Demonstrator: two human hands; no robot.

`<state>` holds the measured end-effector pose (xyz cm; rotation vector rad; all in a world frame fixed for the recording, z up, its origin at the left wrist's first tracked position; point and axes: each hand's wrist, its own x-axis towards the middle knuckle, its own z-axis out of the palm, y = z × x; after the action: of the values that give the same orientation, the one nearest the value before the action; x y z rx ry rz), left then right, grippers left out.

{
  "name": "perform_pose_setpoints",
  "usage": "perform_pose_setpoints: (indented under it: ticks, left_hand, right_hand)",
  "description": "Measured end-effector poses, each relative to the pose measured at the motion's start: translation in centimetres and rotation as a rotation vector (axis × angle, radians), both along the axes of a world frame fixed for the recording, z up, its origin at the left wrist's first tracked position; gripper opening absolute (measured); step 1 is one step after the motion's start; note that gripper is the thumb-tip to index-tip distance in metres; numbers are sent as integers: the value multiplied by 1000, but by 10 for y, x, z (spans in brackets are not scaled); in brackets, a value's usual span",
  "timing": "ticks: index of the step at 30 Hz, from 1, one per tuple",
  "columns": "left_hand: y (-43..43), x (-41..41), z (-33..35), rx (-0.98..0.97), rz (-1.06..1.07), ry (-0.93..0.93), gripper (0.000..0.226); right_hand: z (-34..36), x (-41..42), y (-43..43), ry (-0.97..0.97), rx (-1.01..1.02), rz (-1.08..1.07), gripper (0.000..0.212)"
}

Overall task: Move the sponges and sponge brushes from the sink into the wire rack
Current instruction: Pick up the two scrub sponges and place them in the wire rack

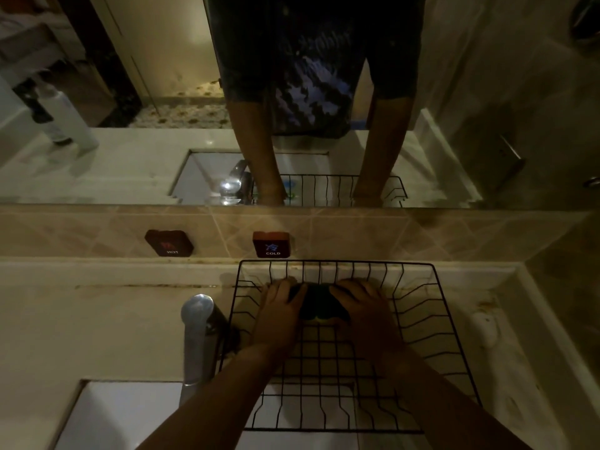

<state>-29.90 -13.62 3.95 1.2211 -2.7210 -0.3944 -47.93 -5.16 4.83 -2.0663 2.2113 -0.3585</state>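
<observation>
Here, a black wire rack sits on the pale stone counter, overhanging the white sink. Inside its far end, the left hand and right hand together clasp a dark, yellow-edged sponge.

The pale stone countertop carries the black wire rack, which sits just right of the chrome faucet. The rack's near edge overhangs the white sink, set below the faucet.
</observation>
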Motion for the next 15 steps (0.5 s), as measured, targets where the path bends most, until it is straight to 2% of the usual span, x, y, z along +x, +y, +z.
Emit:
perform_pose_setpoints:
  ticks: [13, 15]
  left_hand:
    - [5, 1, 4, 38, 88, -66, 53]
    - [4, 1, 3, 42, 81, -73, 53]
  right_hand:
    - [-3, 3, 0, -38, -3, -45, 58]
    - [-2, 5, 1, -53, 7, -59, 63]
